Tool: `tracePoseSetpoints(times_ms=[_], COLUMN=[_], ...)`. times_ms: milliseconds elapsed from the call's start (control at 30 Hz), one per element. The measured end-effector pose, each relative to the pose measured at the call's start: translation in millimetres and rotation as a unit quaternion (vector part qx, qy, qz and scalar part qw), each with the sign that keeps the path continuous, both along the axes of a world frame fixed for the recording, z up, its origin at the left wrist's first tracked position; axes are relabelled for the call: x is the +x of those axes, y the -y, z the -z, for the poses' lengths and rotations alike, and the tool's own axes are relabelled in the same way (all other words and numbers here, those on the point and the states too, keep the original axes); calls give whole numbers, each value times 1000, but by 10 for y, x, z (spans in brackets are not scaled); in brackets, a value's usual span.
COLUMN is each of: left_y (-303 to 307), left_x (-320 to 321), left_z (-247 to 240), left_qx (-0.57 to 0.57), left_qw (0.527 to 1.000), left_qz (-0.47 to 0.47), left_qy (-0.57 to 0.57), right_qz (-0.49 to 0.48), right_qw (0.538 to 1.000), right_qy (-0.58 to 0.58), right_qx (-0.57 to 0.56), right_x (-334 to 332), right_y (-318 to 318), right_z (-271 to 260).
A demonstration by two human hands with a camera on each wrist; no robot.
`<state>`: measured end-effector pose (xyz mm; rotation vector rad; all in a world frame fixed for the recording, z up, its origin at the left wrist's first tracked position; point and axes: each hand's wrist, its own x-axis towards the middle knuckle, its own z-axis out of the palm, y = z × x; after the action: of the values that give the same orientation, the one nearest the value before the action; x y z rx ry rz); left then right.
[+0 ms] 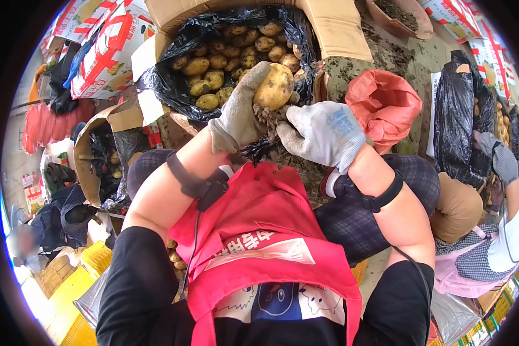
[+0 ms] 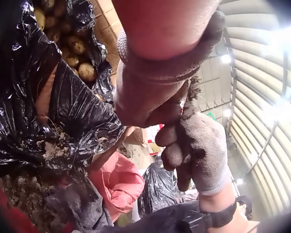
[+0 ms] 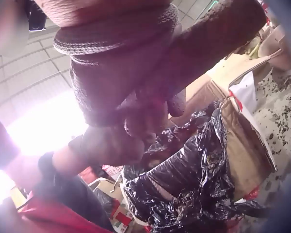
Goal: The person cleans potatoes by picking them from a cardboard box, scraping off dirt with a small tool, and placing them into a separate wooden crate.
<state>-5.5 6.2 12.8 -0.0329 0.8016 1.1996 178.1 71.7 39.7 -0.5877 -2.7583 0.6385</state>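
My gloved left hand (image 1: 240, 112) grips a large yellow potato (image 1: 274, 86), its thumb along the potato's side. Dark soil (image 1: 268, 118) clings under the potato, between the two hands. My gloved right hand (image 1: 323, 132) is close at the potato's lower right, its fingers bent toward the soil; I cannot tell if they pinch any of it. Both gloves are grey and dirty; the left wrist view shows the right glove (image 2: 203, 150) just beyond the left one (image 2: 140, 97). Past the hands, many soil-flecked potatoes (image 1: 216, 62) fill a box (image 1: 337, 29) lined with a black plastic bag (image 1: 173, 92).
A red woven sack (image 1: 380, 109) stands open at the right. Behind it is a basin (image 1: 424, 26) of soil. Another box (image 1: 92, 155) is at the left. Black plastic (image 1: 455, 115) covers a box at the right, near another person's gloved hand (image 1: 501, 158).
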Motion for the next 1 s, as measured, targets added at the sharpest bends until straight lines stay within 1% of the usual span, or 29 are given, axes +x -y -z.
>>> tracePoseSetpoints(times_ms=[33, 67, 133, 167, 200, 267, 300, 333, 367, 400, 433, 467, 500, 533, 567, 600, 633, 667, 700, 733, 767, 800, 833, 867, 900, 933, 967, 1000], left_y=[-33, -24, 4, 15, 18, 20, 15, 23, 27, 16, 20, 26, 11, 4, 1, 4, 9, 19, 24, 24, 19, 0, -4, -6, -42, -67, -10, 3], left_x=[50, 34, -45, -68, -68, -46, -31, -35, -49, -63, -128, -106, -19, 25, -85, -85, -81, -82, -110, -166, -219, -222, -74, -145, -219, -248, -92, -89], left_z=[-70, -61, -27, -15, -12, 2, 32, 70, 115, 142, 145, 167, 66, 11, 177, 156, 116, 94, 130, 209, 289, 267, 175, 235, 151, 72, 34, 25], left_qx=[-41, -41, 48, 93, 93, 41, 67, 66, 66, 68, 82, 83, 54, 25, 97, 97, 80, 63, 63, 102, 139, 177, 47, 48, 93, 134, 39, 40], left_qw=[998, 998, 999, 995, 995, 998, 997, 997, 998, 998, 996, 996, 999, 999, 995, 995, 997, 997, 997, 995, 989, 979, 997, 997, 988, 963, 994, 994], left_qz=[-46, -45, -4, 17, 20, 33, 28, 28, 19, 10, 27, 26, 6, -13, 13, 13, -12, -38, -39, -6, 28, 63, -50, -51, 40, 131, -9, -11], left_qy=[-7, -7, -23, -32, -32, -18, -19, -19, -11, -4, 37, 37, 2, -33, 5, 5, -12, -29, -30, 5, 40, 75, 44, 43, 120, 195, 104, 104], right_qz=[26, 45, 112, 132, 134, 107, 113, 118, 110, 94, 57, 20, 9, 9, 30, 49, 90, 103, 111, 121, 114, 106, 52, -5, -13, -20, 13, 28], right_qw=[999, 996, 981, 984, 986, 989, 988, 988, 991, 992, 997, 999, 999, 999, 999, 996, 990, 982, 988, 991, 990, 989, 997, 997, 999, 999, 996, 992], right_qy=[5, -52, -81, -58, -55, -61, -46, -31, -12, 1, 16, 31, 36, 35, -8, -50, -58, -72, -56, -40, -29, -18, -11, 63, 31, -2, -45, -77], right_qx=[-38, -51, -138, -105, -79, -84, -91, -98, -76, -85, -56, -27, -27, -27, -45, -63, -95, -141, -92, -44, -73, -101, -61, -32, -39, -48, -71, -95], right_x=[7, 32, 60, 91, 90, 116, 103, 80, 54, 48, 38, 28, 13, 14, 18, 23, 27, 43, 40, 42, 70, 68, 50, 35, 34, 30, 44, 52], right_y=[-23, -84, -247, -345, -399, -381, -335, -260, -197, -159, -120, -81, -30, -40, -59, -87, -142, -223, -289, -322, -297, -236, -174, -100, -30, 18, 7, -68], right_z=[-14, -55, -84, -65, -28, 40, 35, 26, 27, 0, -3, 4, 21, 16, -5, -37, -85, -41, -7, 22, 45, -3, -18, -24, -21, -33, -68, -141])
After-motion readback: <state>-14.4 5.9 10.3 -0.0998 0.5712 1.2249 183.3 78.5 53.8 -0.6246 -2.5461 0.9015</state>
